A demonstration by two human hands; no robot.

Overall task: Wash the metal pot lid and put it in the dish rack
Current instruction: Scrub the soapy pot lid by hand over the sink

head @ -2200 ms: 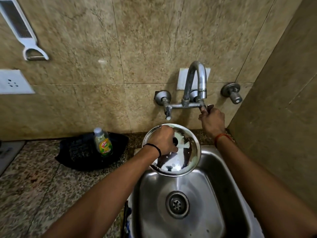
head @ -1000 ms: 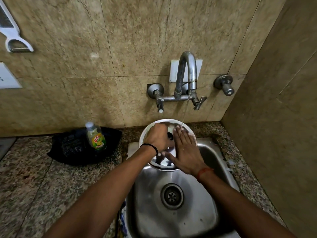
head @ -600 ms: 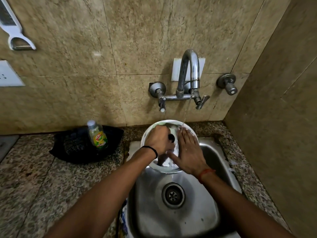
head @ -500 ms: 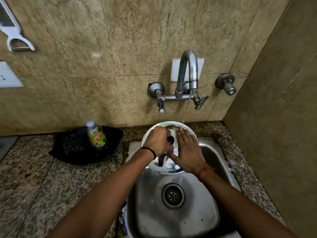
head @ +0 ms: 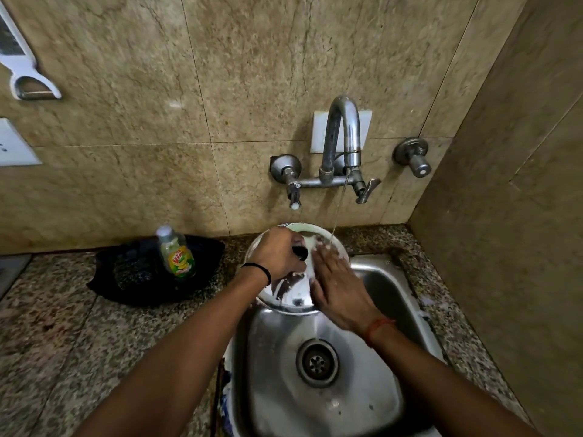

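The round, shiny metal pot lid [head: 291, 296] with a black knob [head: 300, 252] is held tilted over the sink's back edge, wet and soapy under a thin stream of water.

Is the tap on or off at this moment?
On. A thin stream of water runs from the tap spout down onto the lid, by the right hand fingertips.

Silver lid [head: 291, 298]; speckled granite counter [head: 56, 335]; beige marbled tiles [head: 252, 74].
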